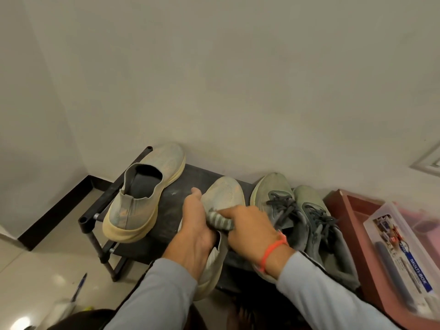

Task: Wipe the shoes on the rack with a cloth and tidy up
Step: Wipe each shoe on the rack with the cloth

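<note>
1. A low black shoe rack [181, 186] of round metal tubes with a flat, dusty dark top stands against a plain pale wall, on a glossy tiled floor.
2. On the rack's left end rests a knitted slip-on shoe [145, 194], grey-green with orange smudges, a thick cream rubber sole and a dark lining; its toe points to the wall.
3. Its matching shoe [225, 196], of the same ribbed knit, sits at the middle of the rack top. The left hand [196, 232] grips it from the left side, fingers curled into the opening, thumb laid along the upper.
4. The right hand [250, 228] clamps a bunched, grey-and-white striped cloth [220, 220] and presses it on the shoe's upper near the opening. An orange cord bracelet [273, 250] circles that wrist; both sleeves are soft grey fabric.
5. To the right, touching each other, stand two green mesh sneakers [307, 220] with dark tangled laces.
6. Further right, a reddish-brown tray [345, 210] holds a clear plastic box [402, 253] with a printed label.
</note>
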